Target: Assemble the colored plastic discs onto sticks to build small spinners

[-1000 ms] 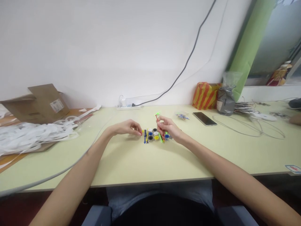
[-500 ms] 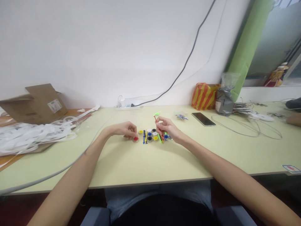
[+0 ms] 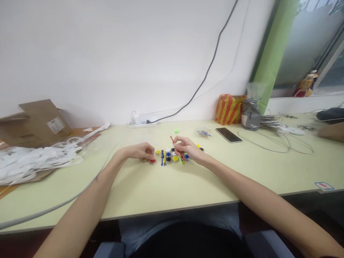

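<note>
My left hand (image 3: 142, 150) rests low over the table, its fingers closed at a red round disc (image 3: 153, 161) with a clear rim. Pinched in my right hand (image 3: 188, 147) is a thin red plastic arrow (image 3: 172, 139), held up above the small pieces. Between the hands lie a yellow disc (image 3: 158, 152), a blue arrow (image 3: 162, 157), a black disc (image 3: 168, 159) and another yellow disc (image 3: 175, 158). Below the right hand are a blue disc (image 3: 186, 157) and green and red arrows, partly hidden by the fingers.
A green arrow (image 3: 176, 130) lies behind the right hand, near a clear bag of small blue parts (image 3: 204, 133). Farther right are a phone (image 3: 228, 135), a striped bag (image 3: 229, 109) and loose wire. A cardboard box (image 3: 43, 122) and white strips (image 3: 40, 154) occupy the left.
My right hand has shifted slightly left with the red arrow. My left fingers now cover more of the red disc's top edge. The whole view has turned a little.
</note>
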`<move>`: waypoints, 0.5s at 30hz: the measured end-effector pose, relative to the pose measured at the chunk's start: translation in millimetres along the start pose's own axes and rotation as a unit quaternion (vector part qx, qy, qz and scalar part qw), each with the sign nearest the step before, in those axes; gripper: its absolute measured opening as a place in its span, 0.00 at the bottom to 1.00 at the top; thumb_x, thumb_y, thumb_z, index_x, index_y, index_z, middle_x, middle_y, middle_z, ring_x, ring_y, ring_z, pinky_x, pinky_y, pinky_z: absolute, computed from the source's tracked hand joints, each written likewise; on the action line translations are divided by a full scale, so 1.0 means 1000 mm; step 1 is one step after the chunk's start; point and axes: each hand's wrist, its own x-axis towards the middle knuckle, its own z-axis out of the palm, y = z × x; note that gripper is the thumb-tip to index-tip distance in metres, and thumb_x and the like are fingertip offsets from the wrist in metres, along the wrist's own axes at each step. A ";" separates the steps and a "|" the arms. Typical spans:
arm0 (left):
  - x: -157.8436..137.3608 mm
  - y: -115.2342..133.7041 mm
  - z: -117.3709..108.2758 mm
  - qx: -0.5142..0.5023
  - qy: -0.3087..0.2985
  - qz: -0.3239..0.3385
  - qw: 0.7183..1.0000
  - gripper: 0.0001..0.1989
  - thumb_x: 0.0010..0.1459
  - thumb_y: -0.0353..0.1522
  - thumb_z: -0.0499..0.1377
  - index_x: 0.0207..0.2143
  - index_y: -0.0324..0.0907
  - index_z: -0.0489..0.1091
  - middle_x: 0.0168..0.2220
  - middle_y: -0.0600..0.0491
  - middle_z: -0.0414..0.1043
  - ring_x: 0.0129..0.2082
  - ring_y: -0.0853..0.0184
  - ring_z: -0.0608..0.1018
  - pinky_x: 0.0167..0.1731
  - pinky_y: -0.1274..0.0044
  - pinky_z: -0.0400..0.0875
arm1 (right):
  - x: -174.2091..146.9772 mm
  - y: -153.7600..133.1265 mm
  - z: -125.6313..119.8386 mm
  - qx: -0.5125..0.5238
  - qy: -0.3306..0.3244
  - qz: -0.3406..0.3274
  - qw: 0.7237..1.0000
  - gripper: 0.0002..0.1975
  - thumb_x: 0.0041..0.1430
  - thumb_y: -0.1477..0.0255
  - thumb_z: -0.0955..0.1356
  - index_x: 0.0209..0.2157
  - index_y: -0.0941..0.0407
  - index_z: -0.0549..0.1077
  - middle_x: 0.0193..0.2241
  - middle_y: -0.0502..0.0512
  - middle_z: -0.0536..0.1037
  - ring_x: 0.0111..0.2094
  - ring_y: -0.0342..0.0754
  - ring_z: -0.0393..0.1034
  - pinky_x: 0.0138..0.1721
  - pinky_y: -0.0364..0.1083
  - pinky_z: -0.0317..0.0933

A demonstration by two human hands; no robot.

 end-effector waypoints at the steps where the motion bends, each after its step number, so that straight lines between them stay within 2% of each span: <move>1: 0.001 0.000 0.001 0.001 0.001 0.001 1.000 0.19 0.53 0.47 0.66 0.28 0.39 0.72 0.25 0.52 0.73 0.22 0.71 0.69 0.22 0.80 0.60 | 0.000 0.000 0.001 -0.001 0.000 -0.001 1.000 0.13 0.61 0.61 0.67 0.34 0.53 0.60 0.16 0.43 0.67 0.17 0.40 0.56 0.21 0.39 0.51; 7: -0.002 0.015 0.004 -0.022 -0.027 -0.051 0.998 0.20 0.53 0.49 0.66 0.31 0.39 0.75 0.20 0.52 0.74 0.17 0.71 0.70 0.18 0.80 0.60 | 0.000 0.004 0.000 -0.015 -0.017 0.000 1.000 0.13 0.62 0.60 0.67 0.34 0.53 0.61 0.17 0.43 0.68 0.16 0.40 0.56 0.20 0.39 0.52; 15: -0.010 0.022 0.004 -0.055 -0.063 -0.059 0.995 0.22 0.55 0.50 0.64 0.34 0.39 0.73 0.26 0.48 0.77 0.21 0.67 0.77 0.22 0.78 0.69 | 0.000 0.000 0.001 -0.008 -0.001 -0.007 1.000 0.14 0.61 0.60 0.67 0.34 0.54 0.61 0.16 0.44 0.68 0.17 0.41 0.56 0.21 0.39 0.52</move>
